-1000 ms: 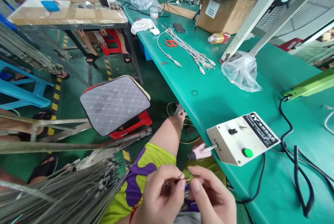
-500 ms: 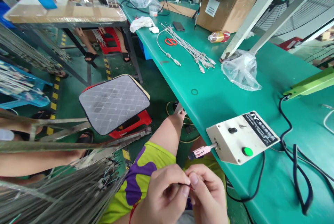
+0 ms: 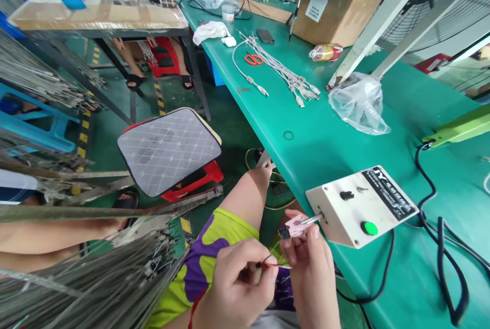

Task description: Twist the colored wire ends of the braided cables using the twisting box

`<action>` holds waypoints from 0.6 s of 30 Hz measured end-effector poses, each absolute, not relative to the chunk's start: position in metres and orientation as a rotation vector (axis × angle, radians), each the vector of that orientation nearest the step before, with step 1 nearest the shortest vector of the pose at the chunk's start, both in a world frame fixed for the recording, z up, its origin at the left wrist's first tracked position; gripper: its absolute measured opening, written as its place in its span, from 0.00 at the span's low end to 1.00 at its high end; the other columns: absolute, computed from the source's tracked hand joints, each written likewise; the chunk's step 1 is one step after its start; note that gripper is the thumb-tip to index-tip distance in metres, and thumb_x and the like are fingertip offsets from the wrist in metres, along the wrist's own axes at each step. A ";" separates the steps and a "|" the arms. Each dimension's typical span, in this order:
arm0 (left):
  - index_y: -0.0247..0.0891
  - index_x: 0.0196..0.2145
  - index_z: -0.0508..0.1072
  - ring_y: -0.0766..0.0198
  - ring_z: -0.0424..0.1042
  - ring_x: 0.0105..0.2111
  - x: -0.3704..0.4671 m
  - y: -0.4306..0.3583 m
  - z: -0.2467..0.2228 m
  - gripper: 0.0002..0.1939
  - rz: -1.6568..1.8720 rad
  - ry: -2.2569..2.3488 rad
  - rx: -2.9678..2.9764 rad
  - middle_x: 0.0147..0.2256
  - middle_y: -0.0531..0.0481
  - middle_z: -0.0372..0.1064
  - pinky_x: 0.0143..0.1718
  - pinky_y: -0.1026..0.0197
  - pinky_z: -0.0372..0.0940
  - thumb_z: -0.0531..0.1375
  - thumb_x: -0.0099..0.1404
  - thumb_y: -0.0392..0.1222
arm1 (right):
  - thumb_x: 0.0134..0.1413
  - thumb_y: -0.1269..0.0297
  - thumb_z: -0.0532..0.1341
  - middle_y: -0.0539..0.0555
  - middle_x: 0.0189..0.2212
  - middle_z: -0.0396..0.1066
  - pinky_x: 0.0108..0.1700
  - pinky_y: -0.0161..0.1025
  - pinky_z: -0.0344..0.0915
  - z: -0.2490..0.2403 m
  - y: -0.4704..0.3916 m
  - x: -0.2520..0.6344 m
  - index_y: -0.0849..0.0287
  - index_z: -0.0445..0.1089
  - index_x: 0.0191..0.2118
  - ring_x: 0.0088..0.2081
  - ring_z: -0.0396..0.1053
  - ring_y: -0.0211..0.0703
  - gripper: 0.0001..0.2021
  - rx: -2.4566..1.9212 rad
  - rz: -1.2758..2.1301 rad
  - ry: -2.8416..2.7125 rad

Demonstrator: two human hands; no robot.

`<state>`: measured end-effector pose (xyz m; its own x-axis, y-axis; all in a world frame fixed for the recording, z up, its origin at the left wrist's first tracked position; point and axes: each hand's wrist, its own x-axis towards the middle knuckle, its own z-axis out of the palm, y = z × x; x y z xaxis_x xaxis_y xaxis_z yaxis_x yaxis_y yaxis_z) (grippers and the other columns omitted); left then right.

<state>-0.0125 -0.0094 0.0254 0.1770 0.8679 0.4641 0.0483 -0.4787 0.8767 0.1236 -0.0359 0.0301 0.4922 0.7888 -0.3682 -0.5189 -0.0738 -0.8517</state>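
Note:
My left hand (image 3: 245, 280) pinches thin dark and red wires (image 3: 271, 263) above my lap. Just right of it, my right hand (image 3: 312, 262) is raised around the pink clip (image 3: 295, 227), its fingers closed about it from below and the right. This clip has a black end and sits on a metal shaft (image 3: 313, 218) that sticks out of the side of a white control box (image 3: 362, 206). The box, with a black knob and a green button, stands at the table's near edge. Fine wire strands hang below my hands, their ends hard to make out.
On the green table (image 3: 264, 130) lie white USB cables (image 3: 283, 71), orange-handled scissors (image 3: 253, 59), a phone (image 3: 265, 36) and a plastic bag (image 3: 360, 104). A cushioned red stool (image 3: 170, 150) stands left. Cable bundles (image 3: 115, 278) hang at lower left. Other people sit nearby.
My right hand has parted from my left and moved up to the pink clip. The wires now show between my hands. The clip has turned slightly. The view has shifted a little.

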 end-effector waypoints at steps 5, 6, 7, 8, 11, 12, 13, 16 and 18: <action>0.44 0.42 0.72 0.70 0.68 0.21 -0.009 -0.006 0.017 0.11 1.442 0.993 1.593 0.29 0.57 0.71 0.24 0.71 0.65 0.63 0.74 0.27 | 0.73 0.47 0.73 0.44 0.19 0.60 0.28 0.30 0.59 0.032 -0.028 0.120 0.57 0.85 0.54 0.23 0.50 0.35 0.18 -1.024 1.166 -0.269; 0.44 0.42 0.72 0.70 0.68 0.21 -0.008 -0.006 0.015 0.10 1.447 1.000 1.576 0.29 0.57 0.71 0.24 0.71 0.65 0.63 0.75 0.27 | 0.73 0.47 0.73 0.44 0.18 0.60 0.28 0.30 0.60 0.031 -0.027 0.120 0.57 0.86 0.52 0.23 0.50 0.34 0.17 -1.013 1.160 -0.263; 0.44 0.43 0.73 0.70 0.67 0.22 -0.007 -0.005 0.013 0.10 1.445 1.002 1.561 0.29 0.58 0.70 0.24 0.71 0.65 0.63 0.75 0.27 | 0.72 0.48 0.74 0.44 0.18 0.60 0.28 0.30 0.60 0.031 -0.027 0.120 0.56 0.86 0.51 0.23 0.51 0.34 0.16 -1.010 1.155 -0.257; 0.44 0.43 0.73 0.70 0.67 0.22 -0.006 -0.005 0.011 0.10 1.435 0.999 1.550 0.30 0.58 0.70 0.25 0.71 0.65 0.63 0.75 0.27 | 0.71 0.48 0.75 0.44 0.18 0.61 0.29 0.29 0.61 0.030 -0.027 0.120 0.56 0.87 0.50 0.23 0.52 0.34 0.16 -1.010 1.151 -0.250; 0.43 0.43 0.72 0.70 0.66 0.23 -0.002 -0.004 0.008 0.11 1.395 0.974 1.544 0.30 0.58 0.70 0.25 0.70 0.65 0.62 0.76 0.27 | 0.70 0.47 0.75 0.45 0.18 0.62 0.30 0.29 0.64 0.029 -0.027 0.122 0.55 0.87 0.50 0.23 0.54 0.34 0.16 -1.008 1.153 -0.234; 0.43 0.42 0.71 0.70 0.66 0.23 -0.001 -0.004 0.008 0.11 1.386 0.969 1.546 0.31 0.57 0.70 0.25 0.70 0.64 0.62 0.76 0.27 | 0.71 0.47 0.75 0.45 0.18 0.62 0.29 0.29 0.64 0.029 -0.027 0.121 0.55 0.87 0.50 0.23 0.54 0.34 0.16 -1.007 1.158 -0.233; 0.43 0.41 0.70 0.70 0.65 0.23 0.000 -0.004 0.007 0.11 1.380 0.967 1.548 0.31 0.57 0.70 0.25 0.70 0.64 0.62 0.76 0.27 | 0.71 0.48 0.75 0.45 0.18 0.62 0.29 0.29 0.64 0.028 -0.026 0.121 0.55 0.87 0.50 0.23 0.54 0.34 0.16 -1.003 1.161 -0.234; 0.43 0.40 0.69 0.71 0.65 0.23 0.002 -0.003 0.006 0.12 1.371 0.968 1.554 0.30 0.57 0.69 0.25 0.70 0.63 0.62 0.77 0.27 | 0.74 0.47 0.73 0.44 0.18 0.61 0.29 0.29 0.62 0.026 -0.026 0.119 0.56 0.86 0.54 0.23 0.54 0.34 0.18 -1.001 1.183 -0.265; 0.43 0.40 0.69 0.71 0.65 0.23 0.001 -0.004 0.005 0.12 1.365 0.949 1.558 0.31 0.57 0.69 0.25 0.70 0.63 0.62 0.77 0.27 | 0.76 0.45 0.70 0.45 0.20 0.64 0.27 0.29 0.59 0.024 -0.034 0.124 0.58 0.85 0.59 0.22 0.54 0.34 0.22 -1.078 1.200 -0.321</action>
<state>0.0013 -0.0036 0.0052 0.1213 0.9253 0.3592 0.0145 -0.3635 0.9315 0.1238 -0.0342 0.0237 0.3876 0.8651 -0.3183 -0.5901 -0.0324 -0.8067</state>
